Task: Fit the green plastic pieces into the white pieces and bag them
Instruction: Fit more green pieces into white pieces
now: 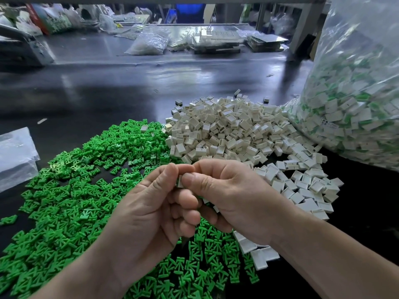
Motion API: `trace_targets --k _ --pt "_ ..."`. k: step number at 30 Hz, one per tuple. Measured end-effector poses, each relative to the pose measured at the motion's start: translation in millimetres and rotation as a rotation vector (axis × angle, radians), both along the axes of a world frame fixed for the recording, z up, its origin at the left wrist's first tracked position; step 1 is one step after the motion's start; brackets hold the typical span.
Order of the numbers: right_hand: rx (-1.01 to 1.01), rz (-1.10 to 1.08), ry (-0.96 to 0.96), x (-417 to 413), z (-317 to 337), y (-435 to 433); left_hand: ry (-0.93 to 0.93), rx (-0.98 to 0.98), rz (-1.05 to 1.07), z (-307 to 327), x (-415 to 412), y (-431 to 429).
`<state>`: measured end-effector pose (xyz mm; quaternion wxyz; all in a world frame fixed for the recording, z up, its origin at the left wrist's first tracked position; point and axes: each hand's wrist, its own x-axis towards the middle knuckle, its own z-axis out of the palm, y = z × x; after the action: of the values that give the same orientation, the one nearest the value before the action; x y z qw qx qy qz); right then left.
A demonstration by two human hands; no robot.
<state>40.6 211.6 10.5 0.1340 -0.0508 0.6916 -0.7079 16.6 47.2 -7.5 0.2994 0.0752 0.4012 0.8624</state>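
While both hands meet above the dark table [108, 93], one small piece [179, 184] is pinched between them. The left hand [151, 212] grips it between thumb and forefinger; the right hand [228, 195] presses its thumb on it, other fingers curled. The piece is mostly covered: a pale face and a sliver of green show, and I cannot tell whether the parts are fully seated.

Count: two hands, one held piece, two loose heaps, two bags. The green pieces [75, 190] lie in one spread heap beneath and left of the hands. The white pieces [226, 130] form one heap beside it, edges touching. Neither heap can be counted singly. One large clear bag [356, 104] holding white and green pieces stands right, against the white heap. One flat clear bag [15, 156] lies at the left edge.
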Motion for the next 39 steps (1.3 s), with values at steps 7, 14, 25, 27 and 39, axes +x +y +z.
trace_targets --k 7,14,25,27,39 --pt "-0.105 0.024 -0.028 -2.9 -1.2 2.2 0.055 0.064 -0.045 -0.2 -0.2 0.1" --pt "-0.071 0.031 -0.003 -1.2 -1.6 1.0 0.049 0.059 -0.05 1.2 -0.8 -1.9" --pt "-0.073 0.036 0.015 0.2 -2.0 -0.7 0.041 0.06 -0.038 2.6 0.0 -2.4" --pt "-0.068 0.024 0.0 -0.2 -1.9 -0.7 0.044 0.054 -0.02 2.8 0.7 -0.9" --pt "-0.184 0.06 0.009 -3.2 -2.0 4.2 0.432 -0.242 0.085 8.4 -1.0 -6.3"
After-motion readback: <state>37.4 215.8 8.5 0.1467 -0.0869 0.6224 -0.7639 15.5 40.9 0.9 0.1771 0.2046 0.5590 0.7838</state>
